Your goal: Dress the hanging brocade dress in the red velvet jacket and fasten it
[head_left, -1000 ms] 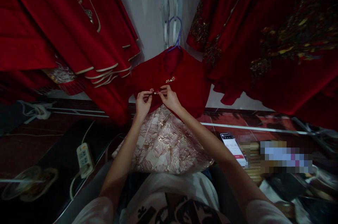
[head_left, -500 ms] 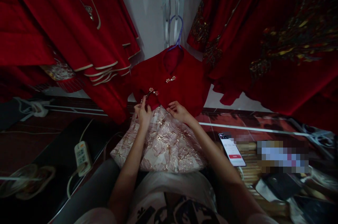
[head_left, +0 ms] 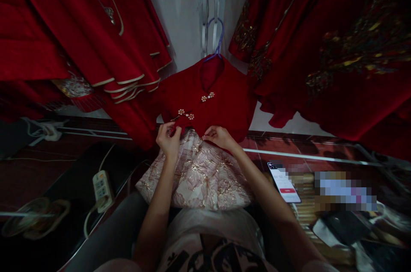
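Note:
A red dress top (head_left: 229,109) hangs on a purple hanger (head_left: 219,43) in front of me, with two flower-shaped bead fasteners on its front. The lower fastener (head_left: 186,114) lies just above my left hand (head_left: 168,139), whose thumb and bent fingers close on the red fabric at the lower left edge. My right hand (head_left: 221,137) pinches the lower edge of the same top; a tiny pale bit shows at its fingertips, too small to name. Below both hands, a pale pink and gold brocade skirt (head_left: 205,173) spreads over my lap.
Red garments (head_left: 118,41) hang at left, and embroidered red ones (head_left: 321,71) at right. A power strip (head_left: 103,190) rests on a black surface at left. A phone (head_left: 284,183) lies on a slatted surface at right. A white rail (head_left: 311,156) runs low behind it.
My left hand has moved down and left, off the lower fastener to the fabric below it. The right hand stays at nearly the same place on the top's edge.

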Demonstrator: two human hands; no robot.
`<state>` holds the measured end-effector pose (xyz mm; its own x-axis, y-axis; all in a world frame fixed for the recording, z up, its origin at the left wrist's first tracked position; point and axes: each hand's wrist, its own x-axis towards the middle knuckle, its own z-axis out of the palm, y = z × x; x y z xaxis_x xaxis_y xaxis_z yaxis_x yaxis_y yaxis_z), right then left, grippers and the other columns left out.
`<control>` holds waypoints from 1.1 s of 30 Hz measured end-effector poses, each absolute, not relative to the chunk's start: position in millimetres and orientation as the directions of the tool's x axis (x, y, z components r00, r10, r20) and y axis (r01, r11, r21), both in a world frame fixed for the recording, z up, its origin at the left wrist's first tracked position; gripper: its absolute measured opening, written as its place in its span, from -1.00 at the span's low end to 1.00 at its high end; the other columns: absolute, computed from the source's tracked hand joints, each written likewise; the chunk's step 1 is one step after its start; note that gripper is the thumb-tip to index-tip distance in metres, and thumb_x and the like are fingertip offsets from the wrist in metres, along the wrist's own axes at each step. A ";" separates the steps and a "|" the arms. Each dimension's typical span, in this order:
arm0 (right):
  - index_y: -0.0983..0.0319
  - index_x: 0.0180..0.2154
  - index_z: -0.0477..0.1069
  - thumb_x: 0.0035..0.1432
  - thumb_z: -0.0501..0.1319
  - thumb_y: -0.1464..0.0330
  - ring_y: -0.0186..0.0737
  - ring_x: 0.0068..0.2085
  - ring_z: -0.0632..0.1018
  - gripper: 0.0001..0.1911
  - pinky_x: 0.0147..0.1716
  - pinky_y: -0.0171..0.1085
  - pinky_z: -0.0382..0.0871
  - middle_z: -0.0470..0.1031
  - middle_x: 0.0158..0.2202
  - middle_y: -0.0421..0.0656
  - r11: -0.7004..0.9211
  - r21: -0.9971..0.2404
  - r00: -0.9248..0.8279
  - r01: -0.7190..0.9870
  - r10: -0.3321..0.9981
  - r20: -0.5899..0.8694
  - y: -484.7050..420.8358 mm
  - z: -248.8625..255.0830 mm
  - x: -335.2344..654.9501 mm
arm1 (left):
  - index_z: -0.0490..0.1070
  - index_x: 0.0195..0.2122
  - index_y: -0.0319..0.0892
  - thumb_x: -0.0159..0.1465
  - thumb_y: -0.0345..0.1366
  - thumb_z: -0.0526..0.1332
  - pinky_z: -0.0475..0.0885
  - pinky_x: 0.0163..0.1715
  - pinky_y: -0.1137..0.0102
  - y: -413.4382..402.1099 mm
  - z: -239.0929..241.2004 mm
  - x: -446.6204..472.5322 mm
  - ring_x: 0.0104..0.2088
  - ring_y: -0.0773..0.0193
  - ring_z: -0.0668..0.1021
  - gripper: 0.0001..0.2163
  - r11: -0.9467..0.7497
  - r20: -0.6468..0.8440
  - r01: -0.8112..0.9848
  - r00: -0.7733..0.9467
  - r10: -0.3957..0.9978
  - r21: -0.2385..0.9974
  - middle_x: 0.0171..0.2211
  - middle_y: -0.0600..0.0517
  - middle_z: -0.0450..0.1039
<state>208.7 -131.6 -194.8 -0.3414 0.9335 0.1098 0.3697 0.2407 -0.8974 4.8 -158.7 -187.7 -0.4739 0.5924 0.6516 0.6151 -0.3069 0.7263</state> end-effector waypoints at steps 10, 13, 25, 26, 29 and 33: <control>0.32 -0.40 0.45 -0.06 0.38 0.32 -0.44 -0.62 0.45 -0.78 -0.66 -0.43 0.37 0.50 -0.53 -0.20 -0.138 -0.990 -0.281 0.011 0.950 -0.136 -130.1 -190.2 200.6 | 0.50 -0.35 -0.20 0.17 -0.41 0.20 0.39 -0.18 0.32 -157.8 -232.3 48.5 -0.25 0.21 0.44 -0.91 -0.345 0.561 0.739 -0.055 0.826 0.579 -0.31 -0.05 0.32; 0.32 -0.37 0.46 -0.04 0.38 0.33 -0.43 -0.59 0.49 -0.79 -0.61 -0.43 0.42 0.52 -0.51 -0.18 -0.182 -0.983 -0.299 -0.028 0.940 -0.165 -134.8 -181.8 200.5 | 0.47 -0.37 -0.20 0.19 -0.43 0.13 0.39 -0.22 0.35 -157.9 -236.7 47.4 -0.28 0.22 0.45 -0.88 -0.328 0.521 0.721 -0.053 0.852 0.611 -0.33 -0.05 0.35; 0.28 -0.32 0.48 0.02 0.31 0.35 -0.36 -0.40 0.56 -0.84 -0.37 -0.36 0.50 0.56 -0.36 -0.14 0.103 -0.994 -0.255 0.028 0.962 0.093 -140.3 -183.5 187.0 | 0.46 -0.26 -0.25 0.00 -0.39 0.26 0.48 -0.21 0.38 -157.2 -228.9 49.2 -0.32 0.28 0.59 -0.76 -0.224 0.203 -0.028 -0.331 0.921 0.974 -0.33 -0.03 0.56; 0.27 -0.32 0.48 0.05 0.28 0.37 -0.35 -0.39 0.56 -0.88 -0.36 -0.36 0.49 0.56 -0.36 -0.14 0.175 -0.979 -0.210 0.106 0.966 0.150 -139.5 -184.5 186.9 | 0.47 -0.26 -0.25 0.00 -0.36 0.27 0.49 -0.19 0.37 -156.8 -229.0 49.1 -0.31 0.28 0.59 -0.76 -0.218 0.183 -0.067 -0.340 0.923 0.974 -0.33 -0.03 0.57; 0.25 -0.31 0.49 0.08 0.24 0.40 -0.35 -0.36 0.56 -0.90 -0.31 -0.36 0.46 0.56 -0.34 -0.17 0.327 -0.898 -0.126 0.295 0.945 0.302 -139.1 -185.3 186.8 | 0.49 -0.25 -0.25 0.01 -0.32 0.30 0.49 -0.13 0.34 -157.3 -228.4 48.9 -0.29 0.28 0.60 -0.74 -0.206 0.155 -0.124 -0.336 0.929 0.971 -0.32 -0.05 0.57; 0.24 -0.28 0.48 0.13 0.20 0.37 -0.34 -0.34 0.57 -0.88 -0.29 -0.37 0.45 0.56 -0.30 -0.17 0.355 -0.887 -0.136 0.294 0.934 0.329 -143.7 -184.0 184.4 | 0.49 -0.26 -0.26 -0.03 -0.29 0.36 0.50 -0.14 0.33 -158.9 -225.1 50.5 -0.29 0.27 0.61 -0.70 -0.186 0.132 -0.146 -0.314 0.940 0.972 -0.32 -0.07 0.58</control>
<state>184.4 -143.7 -184.0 -0.1358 0.9344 0.3293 0.2942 0.3554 -0.8872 50.5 -158.9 -225.1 -0.3136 0.9403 0.1324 -0.1465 -0.1857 0.9716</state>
